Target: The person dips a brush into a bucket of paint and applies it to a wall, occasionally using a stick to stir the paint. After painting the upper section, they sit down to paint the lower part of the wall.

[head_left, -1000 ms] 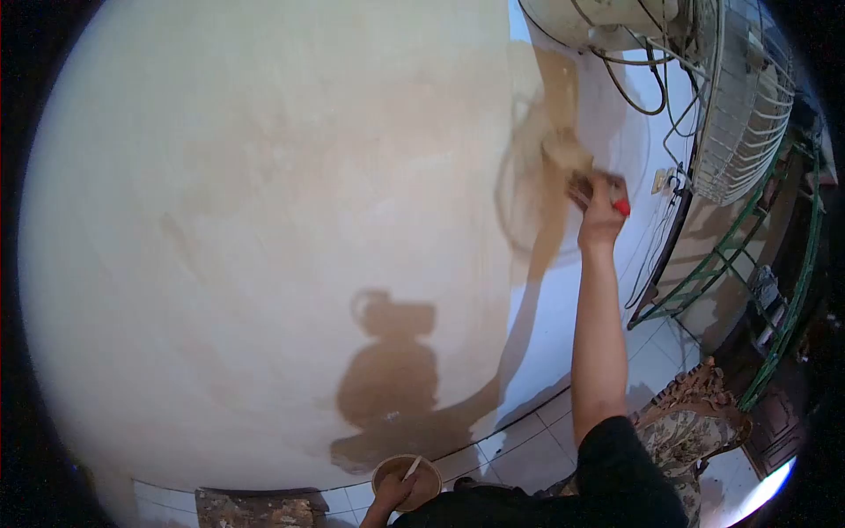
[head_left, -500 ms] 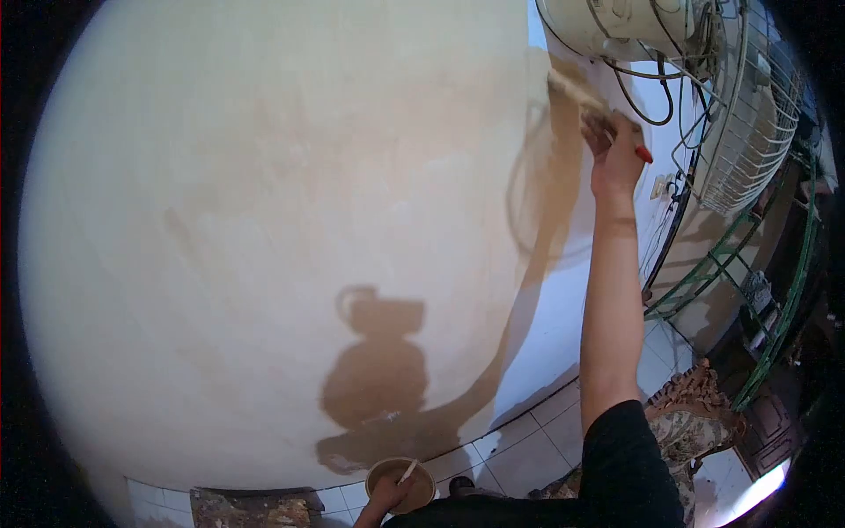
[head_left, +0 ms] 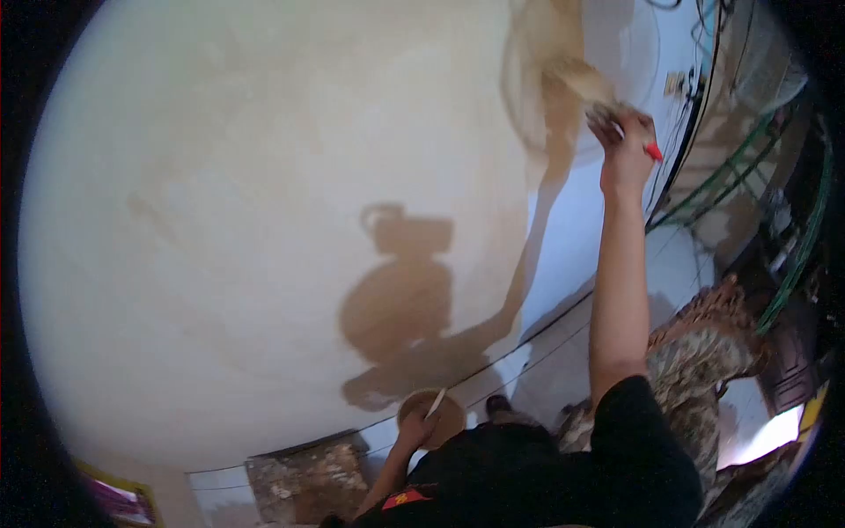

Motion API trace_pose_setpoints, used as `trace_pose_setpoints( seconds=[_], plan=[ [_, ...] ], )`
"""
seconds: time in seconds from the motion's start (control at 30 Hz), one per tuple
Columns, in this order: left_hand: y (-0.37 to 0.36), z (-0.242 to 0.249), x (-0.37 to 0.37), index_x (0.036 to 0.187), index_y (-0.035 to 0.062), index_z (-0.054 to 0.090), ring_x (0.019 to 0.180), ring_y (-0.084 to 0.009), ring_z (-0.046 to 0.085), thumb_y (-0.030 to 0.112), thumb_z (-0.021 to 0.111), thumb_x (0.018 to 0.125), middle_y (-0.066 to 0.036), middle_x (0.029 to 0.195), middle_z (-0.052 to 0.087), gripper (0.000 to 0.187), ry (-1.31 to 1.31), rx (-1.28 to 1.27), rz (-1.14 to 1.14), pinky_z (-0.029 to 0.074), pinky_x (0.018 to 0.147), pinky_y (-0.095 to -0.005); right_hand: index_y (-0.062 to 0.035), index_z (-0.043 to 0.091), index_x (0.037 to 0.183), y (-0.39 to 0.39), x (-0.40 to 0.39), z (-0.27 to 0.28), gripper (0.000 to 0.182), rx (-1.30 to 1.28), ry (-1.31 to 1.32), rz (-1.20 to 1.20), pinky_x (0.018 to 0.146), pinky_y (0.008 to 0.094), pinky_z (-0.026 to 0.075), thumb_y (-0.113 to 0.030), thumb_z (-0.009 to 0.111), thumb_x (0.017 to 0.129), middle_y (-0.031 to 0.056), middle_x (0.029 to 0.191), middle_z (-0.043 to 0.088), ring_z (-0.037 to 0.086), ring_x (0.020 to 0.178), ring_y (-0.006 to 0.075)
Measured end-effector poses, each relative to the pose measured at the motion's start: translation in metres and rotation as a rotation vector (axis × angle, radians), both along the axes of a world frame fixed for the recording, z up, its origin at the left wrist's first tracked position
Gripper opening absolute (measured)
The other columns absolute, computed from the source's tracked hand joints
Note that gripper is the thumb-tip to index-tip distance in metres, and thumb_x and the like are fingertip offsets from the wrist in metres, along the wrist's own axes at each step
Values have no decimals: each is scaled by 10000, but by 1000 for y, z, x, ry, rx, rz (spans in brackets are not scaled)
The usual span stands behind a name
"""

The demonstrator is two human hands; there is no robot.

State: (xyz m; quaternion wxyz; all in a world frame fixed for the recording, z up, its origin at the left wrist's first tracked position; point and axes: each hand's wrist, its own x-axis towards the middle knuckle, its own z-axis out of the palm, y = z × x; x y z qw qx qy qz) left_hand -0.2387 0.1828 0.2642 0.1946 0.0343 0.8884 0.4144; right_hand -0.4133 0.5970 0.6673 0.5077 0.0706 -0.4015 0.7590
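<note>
While our right hand (head_left: 627,154) gripped the brush (head_left: 588,88) against the wall (head_left: 264,176), spreading beige paint at the white edge, our left hand (head_left: 414,429) held the paint bowl (head_left: 433,414) low; reloading likely came next.

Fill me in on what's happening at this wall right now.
A person is painting a wall. The right hand, arm stretched up, grips a red-handled brush with its bristles pressed on the wall at the edge where beige paint meets the unpainted pale strip. The left hand, held low by the body, holds a small round container of beige paint with a stick in it. The person's shadow falls on the painted part.
</note>
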Motion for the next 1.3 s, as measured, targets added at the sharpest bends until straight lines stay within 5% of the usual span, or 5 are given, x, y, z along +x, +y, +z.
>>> trace_pose_setpoints(
  seconds=[0.47,0.73,0.93,1.0,1.3],
  plan=[
    [19,-8,-8,1011,-38,591,848,-384,608,404,509,822,-262,836,618,487,135,109,-9,451,776,-414,-29,524,846,-11,5,-201,70,14,-472,-93,612,293,529,-92,540,821,78,761,595,607,677,155],
    [41,55,-10,932,-38,620,820,-403,604,433,500,826,-260,797,617,497,-98,-87,-12,459,749,-426,-30,462,865,-31,7,-118,78,-196,-83,81,686,346,532,-69,520,829,104,806,567,615,711,226],
    [32,15,-13,905,-30,632,802,-411,599,435,487,832,-273,775,605,493,70,4,-28,455,737,-442,-26,467,862,-34,9,-215,65,-127,-347,-20,651,347,538,-62,514,837,118,817,586,617,710,216],
    [25,-10,-15,907,-29,633,807,-410,598,435,485,832,-277,772,603,492,120,26,-29,452,737,-449,-4,488,844,-36,23,-226,75,-134,-474,-29,596,289,518,-52,541,821,64,761,563,557,667,121],
    [34,20,-15,906,-37,621,803,-414,599,429,493,825,-284,776,601,490,124,-21,-77,453,734,-451,-13,492,845,-39,3,-129,68,-42,-340,-36,650,300,525,-47,529,799,78,780,567,587,674,173]
  ],
)
